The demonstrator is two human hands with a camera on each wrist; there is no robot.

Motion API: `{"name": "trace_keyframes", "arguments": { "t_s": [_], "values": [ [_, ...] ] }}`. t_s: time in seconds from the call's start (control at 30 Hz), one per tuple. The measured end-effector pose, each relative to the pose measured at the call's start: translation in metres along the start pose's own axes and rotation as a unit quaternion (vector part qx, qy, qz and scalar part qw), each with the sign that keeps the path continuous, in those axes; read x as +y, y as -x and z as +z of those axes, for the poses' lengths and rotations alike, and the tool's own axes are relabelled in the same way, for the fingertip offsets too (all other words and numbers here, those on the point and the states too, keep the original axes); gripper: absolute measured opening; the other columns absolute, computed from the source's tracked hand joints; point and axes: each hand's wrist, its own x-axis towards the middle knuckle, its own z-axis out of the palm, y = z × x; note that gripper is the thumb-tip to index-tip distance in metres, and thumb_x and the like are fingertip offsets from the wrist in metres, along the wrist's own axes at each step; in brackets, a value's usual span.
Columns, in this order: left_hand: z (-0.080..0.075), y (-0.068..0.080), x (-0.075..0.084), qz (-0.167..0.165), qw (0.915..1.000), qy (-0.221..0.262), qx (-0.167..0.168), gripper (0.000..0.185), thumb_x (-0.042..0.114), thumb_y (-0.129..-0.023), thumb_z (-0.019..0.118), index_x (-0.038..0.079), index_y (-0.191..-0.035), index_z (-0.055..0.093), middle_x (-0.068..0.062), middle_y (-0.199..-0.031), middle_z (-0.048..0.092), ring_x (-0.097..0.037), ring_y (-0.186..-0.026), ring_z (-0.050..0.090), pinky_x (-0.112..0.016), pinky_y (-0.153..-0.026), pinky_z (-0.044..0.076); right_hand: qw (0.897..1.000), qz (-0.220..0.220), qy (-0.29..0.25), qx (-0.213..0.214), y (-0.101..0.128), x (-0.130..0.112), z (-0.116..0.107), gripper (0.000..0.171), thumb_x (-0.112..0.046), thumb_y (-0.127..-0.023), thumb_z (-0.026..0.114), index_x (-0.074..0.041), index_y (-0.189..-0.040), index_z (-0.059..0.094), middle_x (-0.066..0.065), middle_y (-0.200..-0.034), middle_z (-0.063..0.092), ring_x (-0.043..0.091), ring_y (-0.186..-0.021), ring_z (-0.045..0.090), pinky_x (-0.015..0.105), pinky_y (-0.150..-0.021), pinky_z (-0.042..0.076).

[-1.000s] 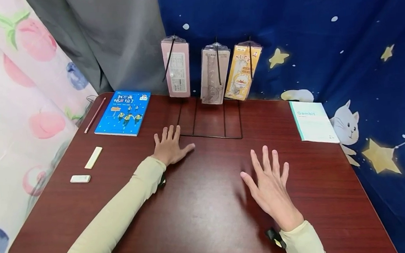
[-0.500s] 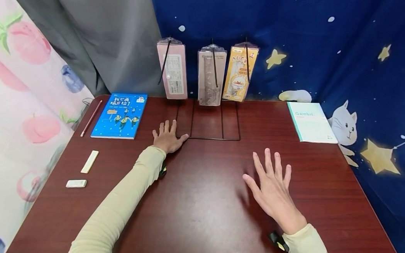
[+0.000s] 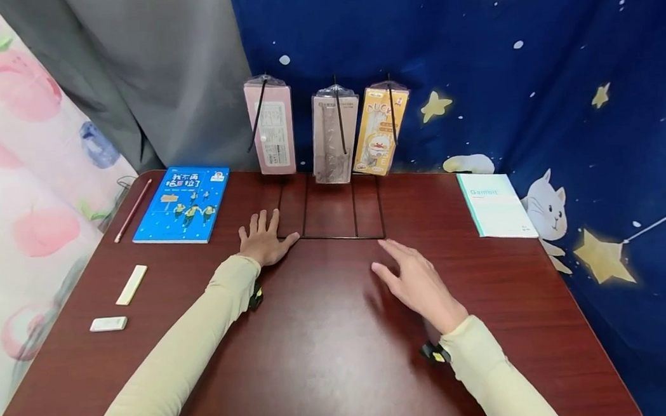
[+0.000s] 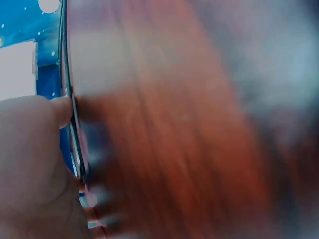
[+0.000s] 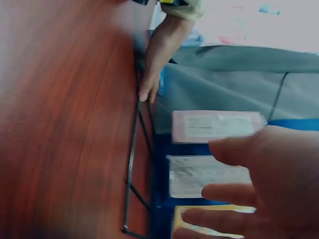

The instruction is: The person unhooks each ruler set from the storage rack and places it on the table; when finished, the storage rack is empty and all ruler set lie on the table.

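Note:
My left hand [image 3: 263, 243] lies spread on the table at the front left corner of a black wire rack [image 3: 335, 237]. Its thumb reaches the front wire. In the right wrist view that thumb is right at the same wire. Fingers extended and holding nothing, my right hand [image 3: 420, 285] hovers over the table just in front of the rack's front right corner. Three flat hanging packs are on the rack's hooks: a pink one [image 3: 275, 141] at left, a greyish clear one [image 3: 332, 151] in the middle, and a yellow one lettered DUCK [image 3: 376, 129] at right.
At the left are a blue book [image 3: 181, 204], a pencil [image 3: 133, 211], a pale yellow bar [image 3: 131, 284] and a white eraser-like block [image 3: 108, 324]. A white booklet lettered Gambit [image 3: 499, 207] lies near the right edge. Curtains [image 3: 460, 35] hang behind the table.
My right hand has moved forward and left toward the rack's front corner, its fingers drawing together. My left hand has come up to the rack's front wire with its thumb.

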Motion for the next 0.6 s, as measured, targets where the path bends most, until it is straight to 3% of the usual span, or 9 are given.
{"name": "trace_keyframes", "arguments": {
  "t_s": [0.1, 0.2, 0.33, 0.47, 0.6],
  "values": [
    [0.001, -0.001, -0.001, 0.002, 1.0, -0.005, -0.003, 0.089, 0.063, -0.105, 0.035, 0.011, -0.168, -0.002, -0.023, -0.174, -0.005, -0.046, -0.161, -0.007, -0.069, -0.126, -0.002, 0.998, -0.003, -0.046, 0.037, -0.028, 0.004, 0.003, 0.041, -0.028, -0.101, 0.068, -0.007, -0.137, 0.067, 0.015, -0.124, 0.073, 0.033, -0.115, 0.069, 0.052, -0.099, 0.054],
    [0.001, 0.0, -0.005, -0.006, 0.9999, -0.009, -0.005, 0.089, 0.064, -0.105, 0.034, 0.012, -0.168, -0.002, -0.023, -0.174, -0.005, -0.045, -0.161, -0.007, -0.069, -0.126, -0.002, 0.993, -0.007, -0.089, 0.08, -0.064, 0.013, 0.002, 0.028, -0.02, -0.101, 0.069, -0.005, -0.124, 0.073, 0.013, -0.105, 0.075, 0.028, -0.096, 0.073, 0.044, -0.087, 0.059],
    [-0.002, 0.002, -0.004, -0.011, 0.9999, -0.008, -0.006, 0.088, 0.064, -0.106, 0.034, 0.013, -0.168, -0.002, -0.022, -0.174, -0.006, -0.044, -0.161, -0.007, -0.068, -0.126, -0.002, 0.98, 0.004, -0.13, 0.154, -0.115, 0.034, -0.007, 0.023, -0.017, -0.101, 0.067, -0.005, -0.12, 0.074, 0.014, -0.111, 0.077, 0.028, -0.098, 0.075, 0.038, -0.086, 0.059],
    [-0.001, -0.001, -0.003, -0.014, 0.9998, -0.009, -0.013, 0.088, 0.065, -0.106, 0.033, 0.014, -0.168, -0.003, -0.02, -0.175, -0.007, -0.043, -0.162, -0.009, -0.067, -0.127, -0.003, 0.958, 0.03, -0.185, 0.219, -0.154, 0.052, -0.017, 0.025, -0.02, -0.1, 0.069, -0.006, -0.121, 0.074, 0.013, -0.115, 0.077, 0.023, -0.099, 0.074, 0.022, -0.082, 0.053],
    [0.004, -0.005, -0.003, -0.019, 0.9994, -0.018, -0.02, 0.088, 0.065, -0.106, 0.032, 0.015, -0.168, -0.006, -0.019, -0.175, -0.008, -0.041, -0.162, -0.01, -0.067, -0.127, -0.004, 0.943, 0.044, -0.223, 0.245, -0.177, 0.064, -0.021, 0.03, -0.021, -0.1, 0.07, -0.005, -0.126, 0.073, 0.017, -0.117, 0.076, 0.015, -0.097, 0.071, 0.014, -0.08, 0.048]
  ]
}}
